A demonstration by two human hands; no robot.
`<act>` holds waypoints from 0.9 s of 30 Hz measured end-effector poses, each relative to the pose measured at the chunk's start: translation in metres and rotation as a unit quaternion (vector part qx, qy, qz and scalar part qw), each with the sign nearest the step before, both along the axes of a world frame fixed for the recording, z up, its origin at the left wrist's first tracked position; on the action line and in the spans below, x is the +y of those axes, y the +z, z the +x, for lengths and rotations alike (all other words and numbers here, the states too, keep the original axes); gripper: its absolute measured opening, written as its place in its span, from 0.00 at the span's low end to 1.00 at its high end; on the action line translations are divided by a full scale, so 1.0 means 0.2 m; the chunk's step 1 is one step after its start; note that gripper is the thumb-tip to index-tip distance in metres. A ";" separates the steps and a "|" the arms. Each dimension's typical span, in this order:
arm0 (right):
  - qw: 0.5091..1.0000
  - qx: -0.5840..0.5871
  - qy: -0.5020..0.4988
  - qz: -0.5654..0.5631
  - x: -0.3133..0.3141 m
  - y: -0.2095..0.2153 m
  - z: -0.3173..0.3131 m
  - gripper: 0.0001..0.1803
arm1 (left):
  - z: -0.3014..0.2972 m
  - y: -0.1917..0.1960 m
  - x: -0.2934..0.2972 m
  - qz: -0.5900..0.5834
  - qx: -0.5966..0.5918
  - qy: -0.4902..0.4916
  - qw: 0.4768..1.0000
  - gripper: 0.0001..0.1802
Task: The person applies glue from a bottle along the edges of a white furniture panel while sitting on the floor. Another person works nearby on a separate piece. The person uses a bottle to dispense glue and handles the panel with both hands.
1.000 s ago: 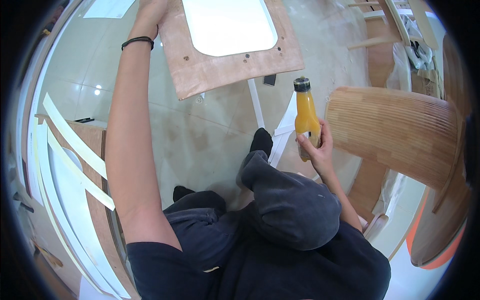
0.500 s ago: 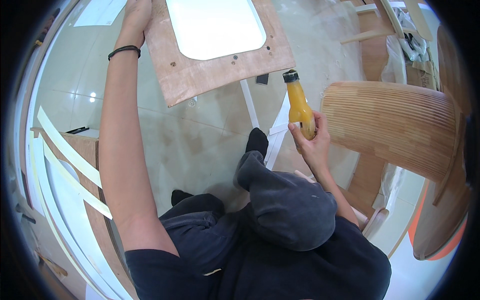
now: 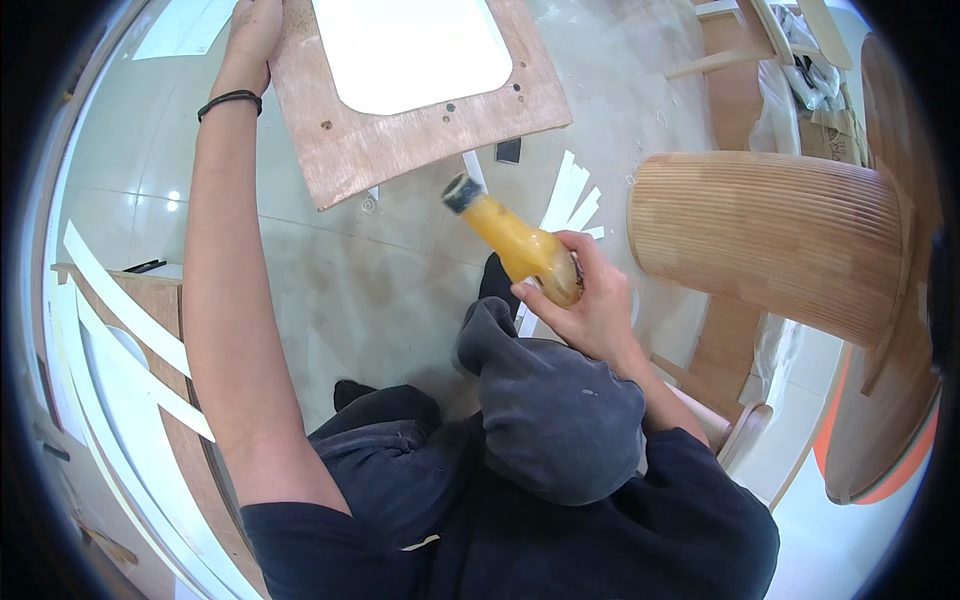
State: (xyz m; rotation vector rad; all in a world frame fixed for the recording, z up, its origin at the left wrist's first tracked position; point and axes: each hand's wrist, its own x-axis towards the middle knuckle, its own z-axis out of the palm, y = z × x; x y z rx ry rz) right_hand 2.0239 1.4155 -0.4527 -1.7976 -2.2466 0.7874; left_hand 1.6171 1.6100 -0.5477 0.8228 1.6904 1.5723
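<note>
Right hand clasped round one tilted yellow bottle; left hand gripping one plywood panel.

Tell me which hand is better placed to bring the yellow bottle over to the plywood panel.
Right. The right hand already has its grip around the yellow bottle, tilted with its dark cap toward the plywood panel. The left hand is stretched out on the panel's far left edge, so it probably serves better steadying the panel.
</note>
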 end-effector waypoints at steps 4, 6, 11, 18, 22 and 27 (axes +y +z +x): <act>0.984 0.122 -0.128 -0.009 0.02 -0.04 0.10 0.37 | 0.01 0.02 -0.02 -0.021 0.001 0.002 1.000 0.39; 0.970 0.138 -0.200 -0.025 0.10 -0.05 0.19 0.38 | 0.01 0.02 -0.03 -0.024 0.007 0.004 1.000 0.39; 0.990 0.083 -0.115 0.006 0.22 -0.05 0.29 0.36 | 0.00 -0.01 -0.01 0.008 0.004 -0.014 1.000 0.37; 0.998 0.029 -0.041 0.040 0.26 0.02 0.29 0.35 | 0.01 0.02 -0.03 0.008 0.006 -0.017 1.000 0.36; 0.997 0.038 -0.065 0.026 0.28 0.02 0.28 0.36 | 0.01 0.00 0.01 -0.015 -0.007 0.009 1.000 0.36; 0.998 0.049 -0.046 0.016 0.28 0.01 0.24 0.36 | -0.04 -0.04 0.07 -0.012 -0.095 0.034 0.995 0.37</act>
